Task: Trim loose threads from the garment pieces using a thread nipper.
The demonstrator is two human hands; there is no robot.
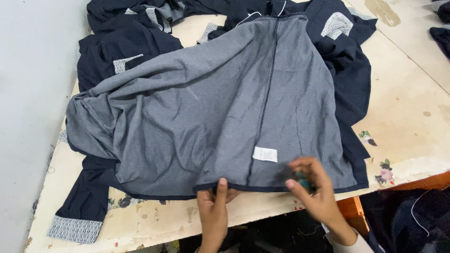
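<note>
So your left hand (pixel 214 212) pinched the grey garment (pixel 211 122) hem while your right hand (pixel 313 187) gripped a small teal tool (pixel 303 180); hem needed pulling taut.

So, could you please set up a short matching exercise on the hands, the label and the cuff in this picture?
Things:
1. left hand
2. right hand
3. white label
4. knitted cuff

Places or states:
A. sewn inside the grey garment, beside its centre seam
B. pinching the garment's dark hem
C. at the table front-left corner
D. blurred, holding a small teal thing

Pairs: 1-B, 2-D, 3-A, 4-C
</note>
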